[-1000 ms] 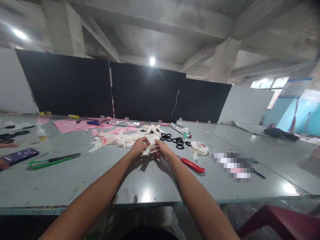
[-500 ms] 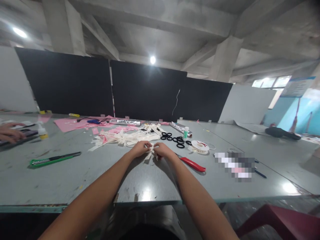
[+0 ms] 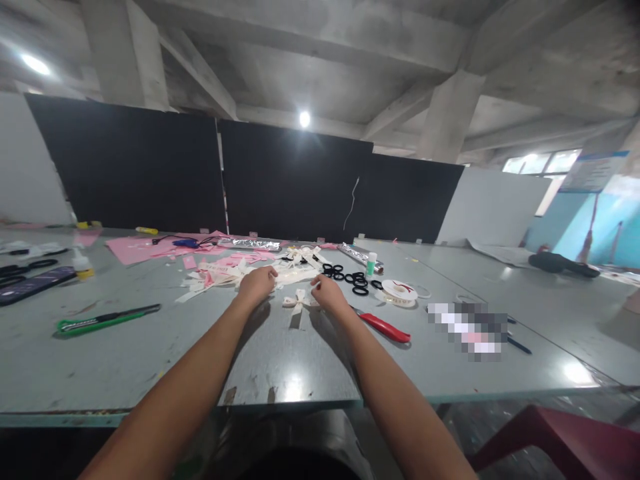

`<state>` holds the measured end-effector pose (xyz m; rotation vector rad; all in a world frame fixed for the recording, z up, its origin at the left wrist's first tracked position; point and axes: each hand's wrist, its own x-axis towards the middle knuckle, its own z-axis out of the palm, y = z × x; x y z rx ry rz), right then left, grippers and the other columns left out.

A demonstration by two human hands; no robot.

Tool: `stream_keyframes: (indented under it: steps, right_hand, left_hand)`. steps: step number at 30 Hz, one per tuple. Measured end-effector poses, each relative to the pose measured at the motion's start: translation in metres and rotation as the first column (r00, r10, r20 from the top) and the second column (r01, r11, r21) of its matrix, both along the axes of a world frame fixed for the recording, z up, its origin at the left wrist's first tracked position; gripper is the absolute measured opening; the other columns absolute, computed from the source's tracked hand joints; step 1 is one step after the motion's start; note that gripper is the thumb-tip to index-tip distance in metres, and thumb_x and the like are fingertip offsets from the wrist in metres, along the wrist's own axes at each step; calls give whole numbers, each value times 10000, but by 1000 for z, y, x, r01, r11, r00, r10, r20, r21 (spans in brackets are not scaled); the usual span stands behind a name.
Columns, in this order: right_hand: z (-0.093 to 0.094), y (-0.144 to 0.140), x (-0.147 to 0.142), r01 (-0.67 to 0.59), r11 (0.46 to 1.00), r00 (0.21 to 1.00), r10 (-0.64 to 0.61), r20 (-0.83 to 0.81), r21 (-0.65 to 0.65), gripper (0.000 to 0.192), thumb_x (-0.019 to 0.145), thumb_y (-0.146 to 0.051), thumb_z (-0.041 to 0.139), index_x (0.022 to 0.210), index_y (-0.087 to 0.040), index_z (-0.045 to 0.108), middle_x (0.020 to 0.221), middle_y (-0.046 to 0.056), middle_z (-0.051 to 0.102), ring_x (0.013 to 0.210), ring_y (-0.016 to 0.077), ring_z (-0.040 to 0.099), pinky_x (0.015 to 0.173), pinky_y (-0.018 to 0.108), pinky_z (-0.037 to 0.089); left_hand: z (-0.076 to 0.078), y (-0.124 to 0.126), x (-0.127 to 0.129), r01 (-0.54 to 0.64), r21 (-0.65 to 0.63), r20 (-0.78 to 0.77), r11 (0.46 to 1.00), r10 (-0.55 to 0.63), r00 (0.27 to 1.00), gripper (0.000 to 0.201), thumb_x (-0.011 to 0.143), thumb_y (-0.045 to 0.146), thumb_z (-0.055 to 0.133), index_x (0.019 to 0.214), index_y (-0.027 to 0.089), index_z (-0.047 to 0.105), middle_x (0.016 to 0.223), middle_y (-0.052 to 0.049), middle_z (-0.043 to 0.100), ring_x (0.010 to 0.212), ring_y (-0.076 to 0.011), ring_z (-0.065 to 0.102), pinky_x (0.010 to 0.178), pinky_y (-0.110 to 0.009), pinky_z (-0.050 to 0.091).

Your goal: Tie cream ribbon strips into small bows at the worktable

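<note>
A small cream ribbon bow point(image 3: 299, 301) lies on the grey table point(image 3: 280, 360) between my hands. My right hand point(image 3: 327, 293) rests just right of the bow, fingers curled, its thumb at the bow's right end. My left hand point(image 3: 257, 283) is further left and back, fingers curled down onto a loose pile of cream and pink ribbon strips point(image 3: 225, 275). Whether the left hand grips a strip is hidden by its fingers.
A red-handled tool point(image 3: 385, 328) lies right of my right hand. Black rings point(image 3: 350, 277), a ribbon spool point(image 3: 399, 293) and a small teal bottle point(image 3: 371, 265) sit behind. A green utility knife point(image 3: 107, 319), phone point(image 3: 30, 283) and glue bottle point(image 3: 83, 265) lie left. A red chair point(image 3: 560, 443) stands at lower right.
My hands have parted: the bow they held together now lies on the table, and my left hand has moved left and back to the ribbon pile. Another person's hand at far left has left view.
</note>
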<state>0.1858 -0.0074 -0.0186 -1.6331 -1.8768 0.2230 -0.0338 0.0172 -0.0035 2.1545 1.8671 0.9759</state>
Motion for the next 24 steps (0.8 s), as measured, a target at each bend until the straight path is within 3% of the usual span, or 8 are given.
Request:
stream_keyframes:
  steps: [4,6,9,11,13,17,21,24]
  right_hand:
    - [6,-3,-3,4,995,1000,-2,-24,104,237,751,-146,517,929,-187,669,885,57,669,801,166,588,712,245,395]
    - [7,-5,-4,-65,988,998,66,-2,142,249,754,-119,514,912,-193,690,930,53,678,841,163,588,758,246,401]
    - [6,-5,-6,-179,972,984,177,23,152,251,760,-114,534,902,-210,717,952,41,698,856,166,594,788,252,410]
    - [4,-3,-8,-242,961,970,241,22,135,214,766,-153,570,898,-213,728,942,43,708,835,173,601,776,261,420]
    - [1,-1,-9,-305,944,952,305,19,126,192,762,-184,603,897,-214,735,931,46,712,821,177,603,769,267,425]
    - [-8,4,-12,-396,913,918,397,13,99,210,763,-171,600,903,-219,748,906,49,712,837,179,616,772,263,422]
    - [-19,11,-12,-420,907,907,420,-1,-5,242,772,-146,567,896,-240,752,854,36,719,796,180,637,726,254,430]
    - [-21,14,-12,-367,925,930,363,62,97,208,774,-212,614,939,-232,741,940,58,711,893,196,620,836,284,413]
  left_hand:
    - [-4,4,-19,-135,-134,-200,982,106,974,175,587,169,642,741,213,713,869,-138,700,912,-316,601,784,-357,386]
    - [-9,6,-23,-145,-165,-221,975,107,969,119,552,159,664,657,199,702,808,-150,695,895,-330,600,786,-371,388]
    - [-14,7,-20,-119,-125,-174,985,96,980,134,565,164,666,685,203,712,843,-145,689,899,-330,588,808,-386,389]
    - [-13,7,-16,-38,-39,-143,999,32,989,182,600,174,656,765,213,720,912,-133,677,924,-317,574,827,-377,389]
    - [-12,7,-9,131,31,-109,991,-127,986,220,644,188,635,845,223,718,956,-113,662,934,-284,567,834,-342,391]
    - [-17,10,4,452,-19,-11,892,-452,892,254,661,235,642,901,243,725,939,-65,669,878,-224,581,787,-276,403]
    - [-28,13,6,485,-101,70,869,-480,874,240,615,274,688,845,232,742,842,-50,679,698,-184,586,657,-246,405]
    - [-30,13,7,488,-85,87,869,-482,872,248,609,271,693,848,225,744,830,-52,686,664,-171,582,620,-233,398]
